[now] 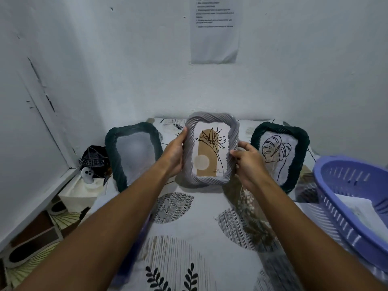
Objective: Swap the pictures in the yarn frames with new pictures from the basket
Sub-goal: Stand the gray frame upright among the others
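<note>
A grey yarn frame [212, 120] is held upright in the middle, just above the patterned table cover. It shows a picture [210, 153] of a line-drawn flower on a tan arch. My left hand [174, 154] grips its left edge and my right hand [249, 162] grips its right edge. A dark green yarn frame [117, 156] leans at the back left; its picture looks pale and blurred. Another dark green yarn frame [302, 148] leans at the back right with a leaf line drawing. A purple basket [340, 208] at the right holds white paper sheets [361, 211].
White walls close off the back and left. A printed paper sheet [215, 30] hangs on the back wall. A dark patterned bundle [94, 158] and a small white object [88, 174] sit on a cloth-covered box [77, 196] at the left, below the table cover [201, 227].
</note>
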